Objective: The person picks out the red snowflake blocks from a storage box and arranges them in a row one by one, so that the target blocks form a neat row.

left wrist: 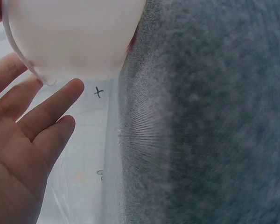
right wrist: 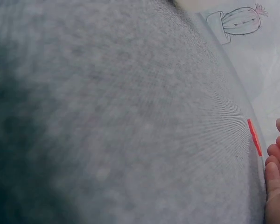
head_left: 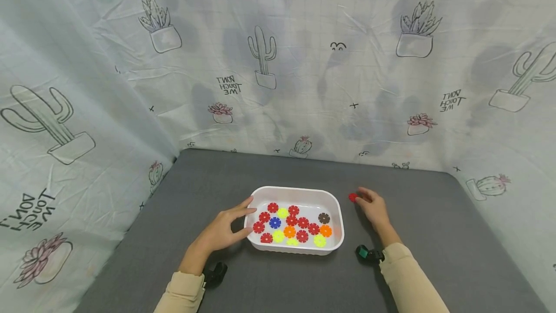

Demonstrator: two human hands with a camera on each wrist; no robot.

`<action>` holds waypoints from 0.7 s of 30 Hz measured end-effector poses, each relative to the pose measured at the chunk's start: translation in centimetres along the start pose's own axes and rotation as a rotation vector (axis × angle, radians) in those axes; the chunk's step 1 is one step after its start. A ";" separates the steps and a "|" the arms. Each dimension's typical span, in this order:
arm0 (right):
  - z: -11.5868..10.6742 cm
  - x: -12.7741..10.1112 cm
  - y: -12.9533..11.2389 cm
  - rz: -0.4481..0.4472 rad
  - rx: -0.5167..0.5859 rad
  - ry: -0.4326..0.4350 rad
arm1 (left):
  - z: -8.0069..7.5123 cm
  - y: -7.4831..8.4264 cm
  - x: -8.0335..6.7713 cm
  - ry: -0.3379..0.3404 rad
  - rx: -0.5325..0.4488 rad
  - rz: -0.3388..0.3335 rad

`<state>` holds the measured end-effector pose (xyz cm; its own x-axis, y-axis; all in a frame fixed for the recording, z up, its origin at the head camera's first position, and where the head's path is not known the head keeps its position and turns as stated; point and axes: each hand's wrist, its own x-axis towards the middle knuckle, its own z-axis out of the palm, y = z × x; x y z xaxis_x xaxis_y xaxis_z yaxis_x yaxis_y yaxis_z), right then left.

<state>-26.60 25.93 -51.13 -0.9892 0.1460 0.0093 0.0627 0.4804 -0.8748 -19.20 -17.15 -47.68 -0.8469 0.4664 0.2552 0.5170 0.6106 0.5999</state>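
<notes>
A white plastic tray (head_left: 299,189) sits mid-table on the grey cloth and holds several flat snowflake discs (head_left: 290,226) in red, yellow, orange, blue and brown. My left hand (head_left: 241,218) lies against the tray's left end with straight fingers touching its wall. In the left wrist view the tray (left wrist: 74,37) is just above those fingers (left wrist: 51,109). A single red disc (head_left: 352,197) lies flat on the table to the right of the tray. My right hand (head_left: 372,206) rests beside it, with relaxed fingers (right wrist: 276,163) close to the disc (right wrist: 254,136) and holding nothing.
The grey table (head_left: 217,173) is walled at the back and on both sides by a pale cactus-print cloth (head_left: 278,62). Wrist cameras sit at my left cuff (head_left: 215,272) and right cuff (head_left: 367,254).
</notes>
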 end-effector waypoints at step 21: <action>-0.2 -3.3 -3.9 -0.258 0.103 -0.083 | 0.0 0.0 0.0 0.006 0.001 0.012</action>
<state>-23.55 23.76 -47.66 -0.9784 -0.0429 0.2025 -0.2024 0.4012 -0.8933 -19.18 -17.14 -47.68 -0.8415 0.4696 0.2672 0.5272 0.6055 0.5962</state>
